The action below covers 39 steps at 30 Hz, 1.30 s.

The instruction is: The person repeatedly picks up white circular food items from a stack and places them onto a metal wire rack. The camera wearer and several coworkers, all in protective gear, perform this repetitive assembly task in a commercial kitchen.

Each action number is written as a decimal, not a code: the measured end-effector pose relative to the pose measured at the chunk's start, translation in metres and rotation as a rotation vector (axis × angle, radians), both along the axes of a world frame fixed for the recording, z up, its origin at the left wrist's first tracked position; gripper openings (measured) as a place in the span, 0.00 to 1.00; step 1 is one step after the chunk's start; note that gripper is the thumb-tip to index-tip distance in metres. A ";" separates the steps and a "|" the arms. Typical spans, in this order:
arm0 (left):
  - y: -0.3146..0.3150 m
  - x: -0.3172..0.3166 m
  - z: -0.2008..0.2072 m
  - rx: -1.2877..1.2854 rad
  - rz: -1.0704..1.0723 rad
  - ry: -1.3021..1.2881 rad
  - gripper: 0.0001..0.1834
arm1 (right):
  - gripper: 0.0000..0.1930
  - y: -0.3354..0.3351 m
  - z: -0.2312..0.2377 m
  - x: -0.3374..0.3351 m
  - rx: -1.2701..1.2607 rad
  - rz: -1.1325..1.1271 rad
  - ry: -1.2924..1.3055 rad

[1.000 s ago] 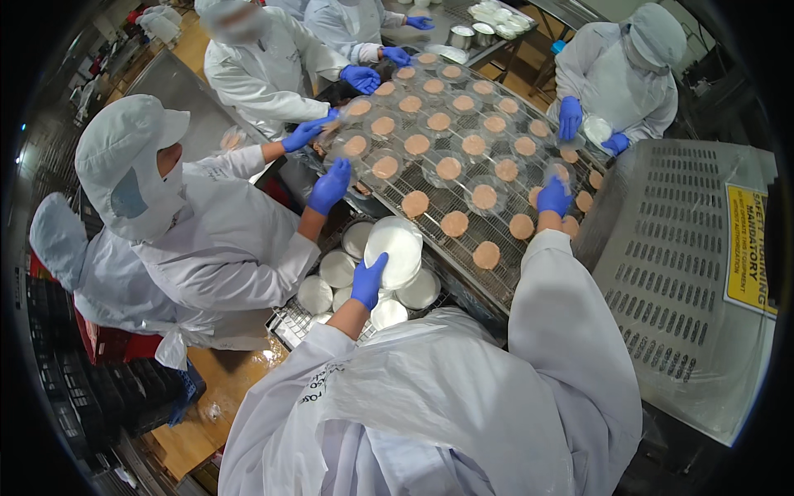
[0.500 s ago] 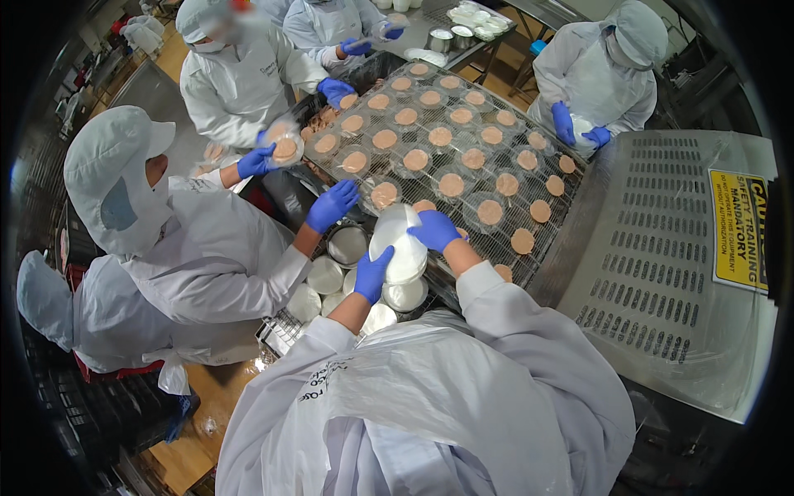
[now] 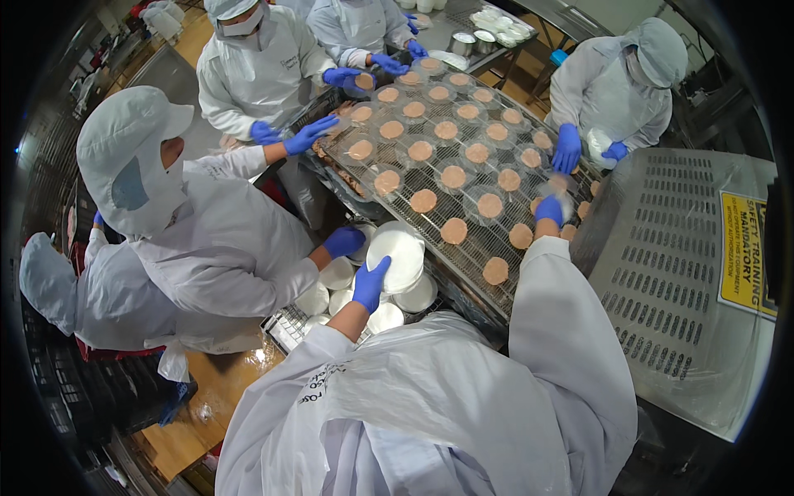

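Observation:
My left hand (image 3: 370,283), in a blue glove, grips a stack of white round lids (image 3: 399,258) at the near edge of the wire mesh conveyor (image 3: 463,252). My right hand (image 3: 549,208), also gloved blue, reaches out over the belt and holds a clear, blurred lid over a tan round patty (image 3: 520,236) near the metal hood. Rows of tan patties (image 3: 453,176) lie across the belt, the farther ones under clear lids. More stacks of white lids (image 3: 416,295) stand below my left hand.
A perforated steel hood (image 3: 670,273) with a yellow sign covers the belt at right. A co-worker's blue gloved hand (image 3: 343,241) reaches the lid stacks from the left. Other gloved workers (image 3: 616,99) stand around the belt. Metal cups (image 3: 473,41) sit on the far table.
My right hand left the lid stack and moved out to the right over the belt with a lid. My left hand stays on the stack. The left co-worker's hand dropped to the stacks.

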<state>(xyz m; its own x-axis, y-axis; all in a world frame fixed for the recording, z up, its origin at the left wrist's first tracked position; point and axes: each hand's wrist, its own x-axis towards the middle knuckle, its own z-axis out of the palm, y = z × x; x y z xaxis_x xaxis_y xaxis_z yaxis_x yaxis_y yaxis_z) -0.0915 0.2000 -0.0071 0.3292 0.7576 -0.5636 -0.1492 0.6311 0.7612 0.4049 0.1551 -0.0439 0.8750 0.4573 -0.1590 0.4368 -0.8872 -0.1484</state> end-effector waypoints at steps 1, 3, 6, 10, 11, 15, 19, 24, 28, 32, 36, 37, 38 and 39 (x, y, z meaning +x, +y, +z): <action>0.003 0.008 0.002 -0.009 -0.051 -0.036 0.28 | 0.16 -0.020 -0.049 0.025 0.059 -0.012 -0.119; 0.008 0.038 0.005 0.000 -0.195 -0.173 0.28 | 0.14 -0.084 -0.092 0.089 0.145 -0.057 -0.444; 0.003 0.001 -0.012 0.028 -0.009 -0.001 0.28 | 0.13 0.008 -0.035 -0.093 -0.219 0.391 0.092; -0.004 0.025 -0.010 0.036 -0.045 -0.016 0.28 | 0.12 0.019 -0.008 -0.166 -0.108 0.461 0.155; -0.004 0.026 -0.010 0.039 -0.042 -0.010 0.28 | 0.12 0.033 -0.004 -0.183 0.048 0.499 0.186; 0.005 0.025 -0.017 -0.021 0.000 -0.019 0.27 | 0.11 0.078 0.003 -0.207 0.202 0.639 0.270; -0.004 0.015 -0.017 -0.021 0.035 0.035 0.26 | 0.13 0.100 0.006 -0.168 -0.019 0.658 0.238; -0.007 0.000 -0.001 -0.030 0.113 0.018 0.26 | 0.17 0.061 -0.036 -0.018 -0.191 0.276 -0.129; 0.000 0.000 -0.025 -0.049 0.091 0.009 0.26 | 0.17 0.039 -0.082 -0.016 -0.026 0.262 -0.266; 0.013 0.012 -0.049 -0.022 0.076 0.079 0.26 | 0.14 0.056 -0.023 -0.094 0.084 0.501 0.249; 0.031 0.034 -0.044 0.002 0.021 -0.002 0.26 | 0.14 0.044 -0.014 -0.195 -0.018 0.870 0.300; 0.035 0.038 -0.040 0.029 -0.012 -0.008 0.26 | 0.15 0.042 -0.017 -0.206 0.139 0.863 0.251; 0.038 0.042 -0.038 0.056 -0.037 -0.013 0.26 | 0.15 0.053 0.004 -0.218 0.135 0.815 0.330; 0.040 0.046 -0.035 0.082 -0.057 -0.016 0.27 | 0.15 0.065 0.044 -0.233 0.129 0.771 0.411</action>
